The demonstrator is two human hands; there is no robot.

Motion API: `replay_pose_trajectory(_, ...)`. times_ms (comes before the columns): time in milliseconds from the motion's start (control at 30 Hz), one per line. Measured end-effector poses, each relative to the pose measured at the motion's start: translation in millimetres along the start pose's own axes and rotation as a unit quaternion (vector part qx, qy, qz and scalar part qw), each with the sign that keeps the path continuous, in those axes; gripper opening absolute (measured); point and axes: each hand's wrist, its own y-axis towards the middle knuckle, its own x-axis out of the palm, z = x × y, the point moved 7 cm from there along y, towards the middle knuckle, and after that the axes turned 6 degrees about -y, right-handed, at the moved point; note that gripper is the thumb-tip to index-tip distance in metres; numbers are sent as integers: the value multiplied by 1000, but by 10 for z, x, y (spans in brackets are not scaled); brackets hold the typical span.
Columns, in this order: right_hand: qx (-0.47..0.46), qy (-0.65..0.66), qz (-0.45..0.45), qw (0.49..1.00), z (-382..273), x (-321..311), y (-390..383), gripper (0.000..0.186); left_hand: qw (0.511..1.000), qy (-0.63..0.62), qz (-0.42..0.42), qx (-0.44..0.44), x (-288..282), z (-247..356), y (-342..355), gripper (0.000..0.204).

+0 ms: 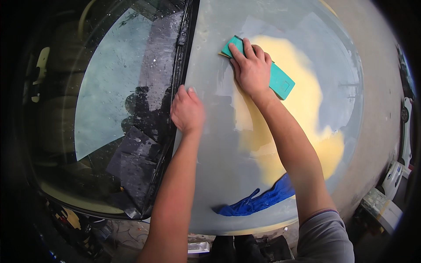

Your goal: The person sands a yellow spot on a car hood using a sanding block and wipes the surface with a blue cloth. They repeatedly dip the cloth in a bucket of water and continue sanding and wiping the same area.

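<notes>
My right hand (254,68) grips a long teal sanding block (283,83), fingers over its top. The block lies at a slant on a grey car panel (215,144), across the upper left of a pale yellow filler patch (302,83). My left hand (187,109), slightly blurred, is at the panel's left edge beside the windscreen's black trim (180,48). Its fingers are curled in, and whatever may be in them is hidden. A crumpled blue cloth (252,204) lies on the near part of the panel, partly behind my right forearm.
Left of the panel is the car's windscreen (105,96), wet with drops. Dark sheets, perhaps sandpaper (136,155), lie low on the glass. Beyond the panel's right side are a concrete floor (372,65), a box (379,208) and a white car part (393,177).
</notes>
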Motion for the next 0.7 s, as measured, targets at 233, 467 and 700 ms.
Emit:
replay_pose_trajectory(233,5,58,-57,997,-713,-507,-1190,47,998,27,-14,-47,-119,-241,-23,45)
replay_pose_trajectory(467,96,-90,-11,991,493,384,569,44,1000,2,-9,-8,34,101,-36,43)
replay_pose_trajectory(700,24,35,-78,996,-589,-222,-724,48,996,42,-29,-67,-135,-245,-29,44)
